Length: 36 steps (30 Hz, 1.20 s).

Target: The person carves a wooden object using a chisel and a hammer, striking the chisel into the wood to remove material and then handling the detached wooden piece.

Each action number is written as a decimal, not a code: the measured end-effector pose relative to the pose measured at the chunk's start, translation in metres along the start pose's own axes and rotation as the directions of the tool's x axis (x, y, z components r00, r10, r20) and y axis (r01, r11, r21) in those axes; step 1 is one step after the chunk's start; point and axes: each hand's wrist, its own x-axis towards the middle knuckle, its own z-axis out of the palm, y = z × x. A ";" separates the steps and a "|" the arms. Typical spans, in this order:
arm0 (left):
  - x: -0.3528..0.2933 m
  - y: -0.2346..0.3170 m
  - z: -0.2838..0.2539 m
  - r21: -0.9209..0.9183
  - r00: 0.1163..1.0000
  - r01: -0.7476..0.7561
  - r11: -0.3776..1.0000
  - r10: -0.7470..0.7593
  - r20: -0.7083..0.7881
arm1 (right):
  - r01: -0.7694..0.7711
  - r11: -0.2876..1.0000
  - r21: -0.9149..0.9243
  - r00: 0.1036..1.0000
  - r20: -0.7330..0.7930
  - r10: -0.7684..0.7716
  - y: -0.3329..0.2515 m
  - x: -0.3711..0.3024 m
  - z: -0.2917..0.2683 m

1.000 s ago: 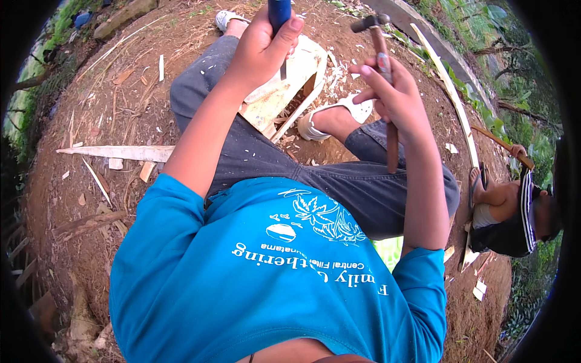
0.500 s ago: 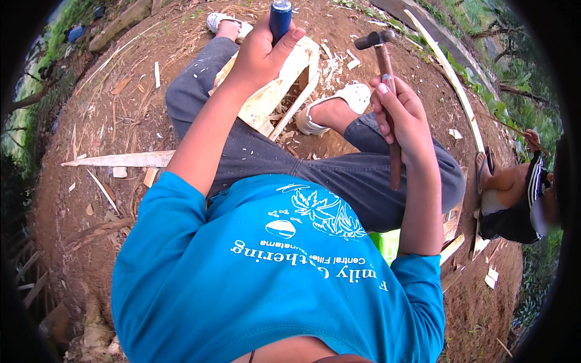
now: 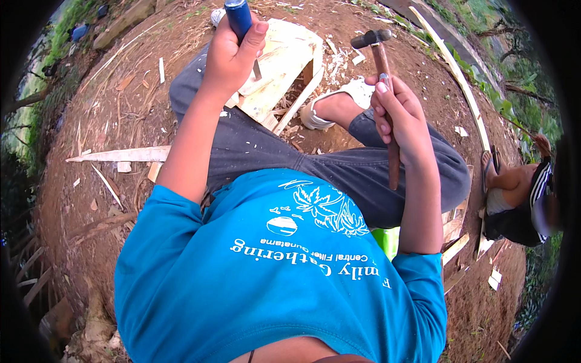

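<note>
Outdr wkspot: dirt grnd (image 3: pixel 478 311), shavings (image 3: pixel 358 58)

Bright, diffuse daylight; exact dir. hard to tell. Shirt (image 3: pixel 278 260) evenly lit, w/ soft shading in folds & high-contrast print. Above shirt, wooden block (image 3: pixel 284 54) has pale top nr. overexp., plus dark shadow in its side gap. Hands (image 3: pixel 233 57) & hammer (image 3: pixel 380 57), also above shirt, well exp., fairly sharp. Fisheye distortion strong: wood strip (image 3: pixel 458 74), up-right of shirt, looks bowed. Far right of shirt, greenery (image 3: pixel 535 115) soft, low detail; co-worker (image 3: pixel 511 187) stretched sideways, head area blurred. Upper L of shirt, foliage (image 3: pixel 30 91) mixes washed-out patches w/ v. dark ones. Black vignette all round shirt, widest at corners.
</note>
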 end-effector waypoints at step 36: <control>0.010 -0.011 -0.003 0.488 0.874 -0.004 0.873 0.241 -0.423 | 0.430 0.806 -0.407 0.903 0.189 -0.387 -0.086 0.011 0.052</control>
